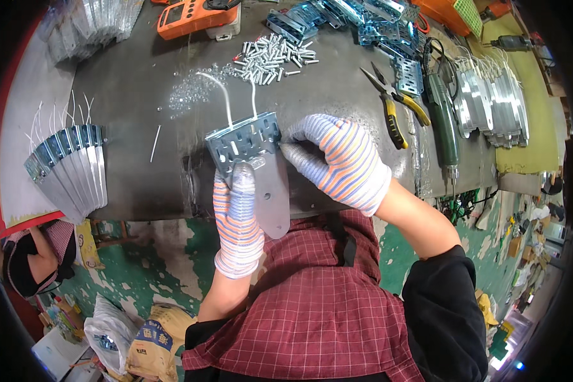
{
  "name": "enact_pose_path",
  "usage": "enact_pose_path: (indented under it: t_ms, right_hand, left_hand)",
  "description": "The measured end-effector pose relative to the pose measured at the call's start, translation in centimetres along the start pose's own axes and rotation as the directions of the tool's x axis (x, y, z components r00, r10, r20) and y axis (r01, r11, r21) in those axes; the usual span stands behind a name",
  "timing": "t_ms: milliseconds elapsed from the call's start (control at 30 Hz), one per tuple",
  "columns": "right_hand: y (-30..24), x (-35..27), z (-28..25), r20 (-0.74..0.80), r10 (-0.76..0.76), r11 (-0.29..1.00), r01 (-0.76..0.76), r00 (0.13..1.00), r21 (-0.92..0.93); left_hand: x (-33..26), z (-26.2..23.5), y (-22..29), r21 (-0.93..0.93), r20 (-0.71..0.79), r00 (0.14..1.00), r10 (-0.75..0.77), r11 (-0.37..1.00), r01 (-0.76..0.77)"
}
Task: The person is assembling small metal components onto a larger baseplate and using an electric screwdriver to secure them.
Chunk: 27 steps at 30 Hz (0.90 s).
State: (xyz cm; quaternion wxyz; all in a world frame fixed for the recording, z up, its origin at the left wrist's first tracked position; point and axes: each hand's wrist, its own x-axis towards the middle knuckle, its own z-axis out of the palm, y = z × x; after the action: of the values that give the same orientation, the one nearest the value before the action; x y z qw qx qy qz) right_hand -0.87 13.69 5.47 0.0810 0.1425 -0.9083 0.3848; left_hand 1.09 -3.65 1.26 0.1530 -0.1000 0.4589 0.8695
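Observation:
My left hand (239, 219), in a striped glove, grips a flat grey metal plate (272, 197) with a rounded lower end, the thumb lying on its face. Across the plate's upper end sits a slotted bluish metal bracket (242, 141). Two white wires (227, 102) stick up from behind the bracket. At the bracket's right edge, my gloved right hand (347, 159) has thumb and forefinger brought together in a pinch. Whatever lies between those fingertips is too small or hidden to make out.
Beyond the plate lie a heap of screws (270, 57) and scattered small clear pieces (191, 92). Pliers (391, 108) and a green power screwdriver (442, 114) are on the right. Wired plates (70, 172) fan out at left; more plates (490, 102) stand right. Loose brackets (363, 22) pile up behind.

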Motion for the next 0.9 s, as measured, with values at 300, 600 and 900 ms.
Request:
enact_pose_path:
  t_ms: [300,600,900]
  right_hand:
    - [-0.3,0.4,-0.1,0.33,0.423,0.509,-0.522,0.844,0.684]
    - [-0.3,0.9,0.7,0.214,0.412,0.665,-0.453,0.886,0.594]
    - [3.2,6.2,-1.5,-0.062,-0.17,0.9,0.129,0.983,-0.417]
  left_hand:
    - [0.4,-0.9,-0.4,0.141,0.042,0.999,0.023,0.99,-0.029]
    - [0.8,-1.4,-0.2,0.128,0.053,0.997,0.051,0.99,-0.057]
    - [2.0,-1.9,0.1,-0.2,0.135,0.99,-0.044,0.977,0.071]
